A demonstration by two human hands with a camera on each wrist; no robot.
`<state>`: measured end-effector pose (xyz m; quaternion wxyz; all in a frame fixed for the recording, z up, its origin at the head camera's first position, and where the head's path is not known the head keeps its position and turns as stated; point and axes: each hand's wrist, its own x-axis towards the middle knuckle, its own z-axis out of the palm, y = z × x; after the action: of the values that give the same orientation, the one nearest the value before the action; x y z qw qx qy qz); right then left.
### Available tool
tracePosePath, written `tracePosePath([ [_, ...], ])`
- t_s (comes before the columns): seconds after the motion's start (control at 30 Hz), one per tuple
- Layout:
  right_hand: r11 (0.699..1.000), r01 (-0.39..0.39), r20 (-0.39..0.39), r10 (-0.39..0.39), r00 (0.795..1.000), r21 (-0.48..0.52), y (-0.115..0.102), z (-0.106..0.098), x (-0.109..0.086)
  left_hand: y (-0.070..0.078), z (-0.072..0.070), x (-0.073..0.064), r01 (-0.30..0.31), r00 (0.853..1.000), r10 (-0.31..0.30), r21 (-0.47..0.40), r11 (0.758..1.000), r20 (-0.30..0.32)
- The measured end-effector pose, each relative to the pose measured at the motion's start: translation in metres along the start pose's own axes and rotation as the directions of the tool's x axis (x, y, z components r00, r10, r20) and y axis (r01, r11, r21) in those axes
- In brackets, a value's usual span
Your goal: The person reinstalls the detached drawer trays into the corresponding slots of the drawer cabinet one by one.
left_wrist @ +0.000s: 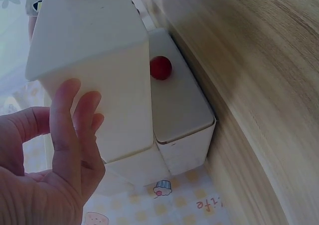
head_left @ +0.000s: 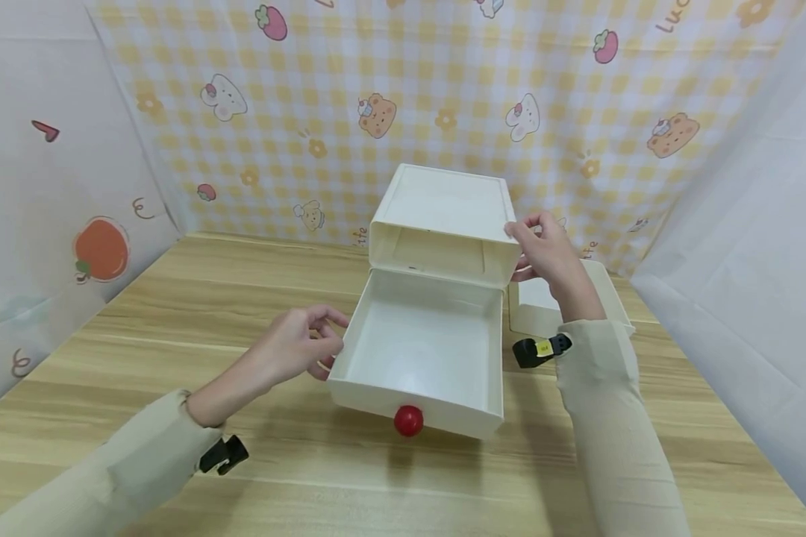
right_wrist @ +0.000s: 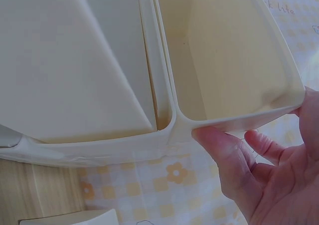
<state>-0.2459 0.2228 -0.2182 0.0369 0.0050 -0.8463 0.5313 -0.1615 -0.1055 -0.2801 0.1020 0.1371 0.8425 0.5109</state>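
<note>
A white drawer cabinet [head_left: 450, 195] stands near the back of the table, its top compartment without a drawer. Below that opening, a white drawer [head_left: 423, 335] with a red knob [head_left: 408, 421] is pulled far out toward me. My left hand [head_left: 302, 343] is at the drawer's left wall, fingertips right against it in the left wrist view. My right hand [head_left: 544, 250] holds the cabinet's upper right front corner, thumb and fingers spread along the rim. The left wrist view also shows a lower drawer [left_wrist: 182, 103] with its own red knob [left_wrist: 161, 68], pushed in.
To the right of the cabinet, a loose white box-like piece [head_left: 601, 294] lies on the wooden table [head_left: 269, 477]. A yellow-checked cloth [head_left: 443, 89] hangs behind, and white sheets close off both sides.
</note>
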Motion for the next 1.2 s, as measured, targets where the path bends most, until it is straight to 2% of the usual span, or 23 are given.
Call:
tracePosePath([
  [0.57, 1.0, -0.006, 0.008, 0.006, 1.0, 0.006, 0.0, -0.001, 0.0, 0.003, -0.001, 0.007, 0.017, 1.0, -0.018, -0.03, 0.999, -0.016],
  [1.0, 1.0, 0.006, -0.012, -0.007, 1.0, -0.015, -0.001, 0.001, -0.002, 0.0, -0.002, 0.019, 0.036, 0.999, -0.036, -0.058, 0.998, -0.016],
  [1.2, 1.0, 0.013, -0.001, -0.013, 1.0, -0.025, -0.001, 0.001, -0.003, 0.002, -0.003, 0.025, 0.034, 0.999, -0.035, -0.043, 0.998, -0.01],
])
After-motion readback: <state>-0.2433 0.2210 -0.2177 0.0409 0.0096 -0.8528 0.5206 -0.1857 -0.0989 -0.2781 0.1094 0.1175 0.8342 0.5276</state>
